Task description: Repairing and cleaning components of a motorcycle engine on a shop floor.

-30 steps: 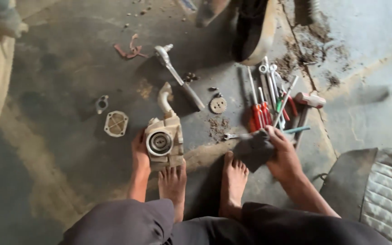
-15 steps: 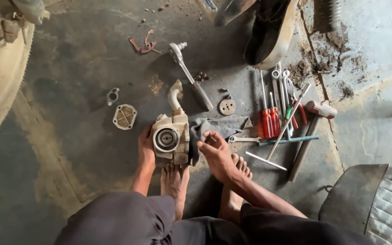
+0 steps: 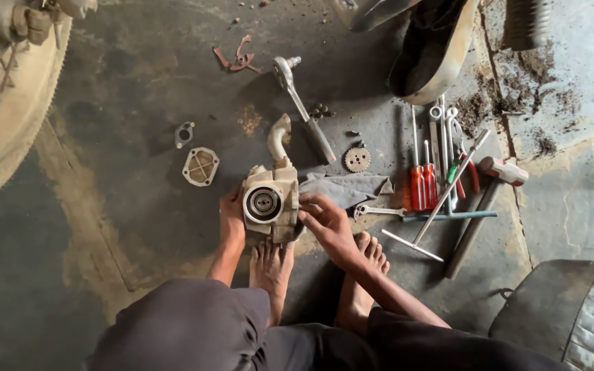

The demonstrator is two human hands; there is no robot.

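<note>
The cast-metal engine part (image 3: 271, 203), pale grey with a round bore and a bearing-like ring facing up toward the camera, stands on the oil-stained concrete floor (image 3: 125, 124) just in front of the person's 2 bare feet. It looks heavy, rigid and probably greasy, so the sure places to take it are its flat side walls rather than the thin curved pipe (image 3: 278, 137) that rises from its far end. Its long axis runs away from the person, from the feet toward that pipe, which hooks off to the left at its tip. The left hand (image 3: 232, 221) is clamped on the left wall of the casting; the right hand (image 3: 326, 223) has its fingers curled against the right wall, so the 2 hands brace it from both sides. A grey rag (image 3: 345, 187) lies touching the part on the right, with a small spanner (image 3: 376, 211) just beside it. Farther out are a toothed sprocket (image 3: 357, 159), a ratchet wrench (image 3: 304, 110), red-handled screwdrivers (image 3: 422, 185), a T-handle wrench (image 3: 434, 206), and, to the left, a square cover plate (image 3: 201, 166) and a small flange (image 3: 184, 134).
</note>
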